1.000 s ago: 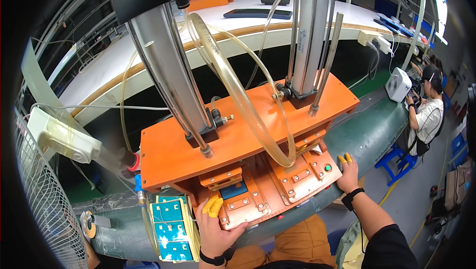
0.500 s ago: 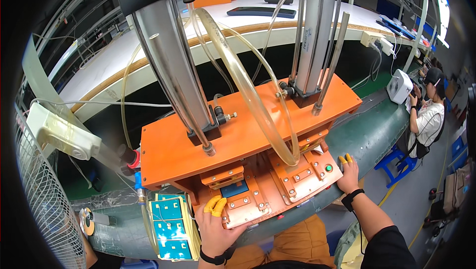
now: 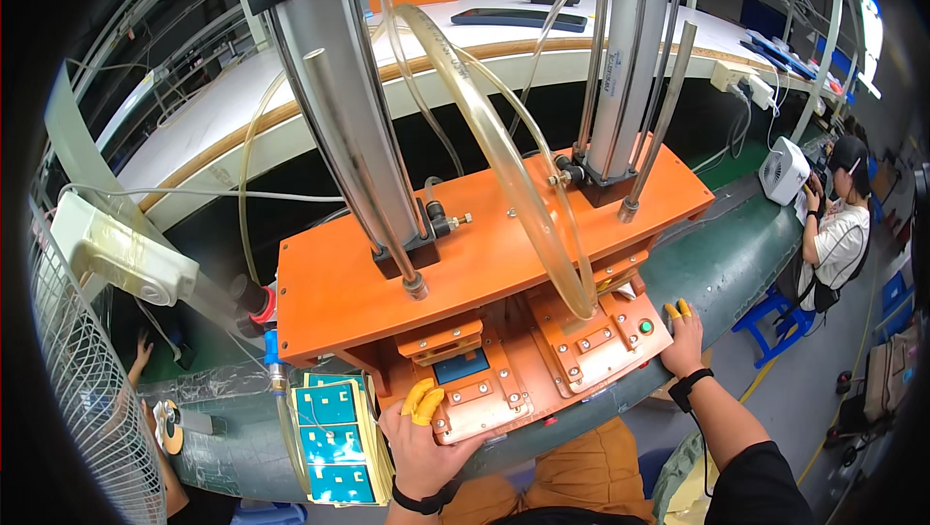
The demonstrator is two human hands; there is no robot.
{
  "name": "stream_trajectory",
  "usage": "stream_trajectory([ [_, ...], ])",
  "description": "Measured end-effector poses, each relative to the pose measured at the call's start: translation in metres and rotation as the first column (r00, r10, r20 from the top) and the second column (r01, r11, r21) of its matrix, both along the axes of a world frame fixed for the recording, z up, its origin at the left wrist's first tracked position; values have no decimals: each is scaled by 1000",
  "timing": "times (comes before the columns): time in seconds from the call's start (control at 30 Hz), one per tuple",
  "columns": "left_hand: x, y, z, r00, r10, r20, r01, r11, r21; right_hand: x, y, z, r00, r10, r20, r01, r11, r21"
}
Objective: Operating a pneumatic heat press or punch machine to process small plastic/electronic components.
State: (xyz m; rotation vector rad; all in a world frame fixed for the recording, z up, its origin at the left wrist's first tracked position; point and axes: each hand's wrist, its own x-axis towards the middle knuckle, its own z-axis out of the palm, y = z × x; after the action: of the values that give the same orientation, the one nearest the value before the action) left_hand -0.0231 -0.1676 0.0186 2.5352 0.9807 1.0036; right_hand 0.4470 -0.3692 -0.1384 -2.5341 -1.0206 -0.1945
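An orange bench press (image 3: 465, 244) with two upright pneumatic cylinders stands in front of me. My left hand (image 3: 423, 438), yellow finger cots on two fingers, lies on the left front corner of its copper-coloured base, thumb stretched along the front edge. My right hand (image 3: 684, 343), also with yellow cots, rests its extended fingers against the base's right end, near a green button (image 3: 646, 327). Neither hand holds a loose object. A small blue piece (image 3: 461, 367) lies in the left fixture, partly beneath the left press block (image 3: 441, 339). Beside my left hand is a stack of blue-green cards (image 3: 334, 443).
A wire-guarded fan (image 3: 97, 399) is at the left, near another person's arm and a tape roll (image 3: 172, 428). Clear hoses (image 3: 504, 157) loop over the press. A white-topped bench (image 3: 213, 138) runs behind. At right a person (image 3: 841, 234) works beside a white box fan (image 3: 783, 171).
The view has shifted slightly, so the press appears a little lower and to the right. At the far left another person's hand has come into sight. My hands keep their places on the base.
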Motion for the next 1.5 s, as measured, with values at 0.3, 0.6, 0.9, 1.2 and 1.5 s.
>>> stream_trajectory([
  [0.3, 1, 0, 2, 1000, 7, -24, -7, 1000, 6, 0, 0, 1, 1000, -8, -13, 8, 1000, -2],
  [0.6, 2, 1, 2, 999, 14, -47, -13, 1000, 18, -2, 1, 1, 1000, -9, -11, 9, 1000, -2],
  [0.9, 3, 1, 1, 998, 17, -54, -16, 1000, 13, -1, 1, 0, 1000, 1, 3, -1, 1000, 10],
  [1.2, 5, 2, 3, 998, 22, -60, -21, 1000, 16, 0, 1, 0, 1000, 0, -1, 0, 1000, 2],
  [1.5, 4, 1, 4, 998, 19, -63, -17, 999, 27, 0, 0, 0, 1000, 2, 1, -2, 1000, 4],
])
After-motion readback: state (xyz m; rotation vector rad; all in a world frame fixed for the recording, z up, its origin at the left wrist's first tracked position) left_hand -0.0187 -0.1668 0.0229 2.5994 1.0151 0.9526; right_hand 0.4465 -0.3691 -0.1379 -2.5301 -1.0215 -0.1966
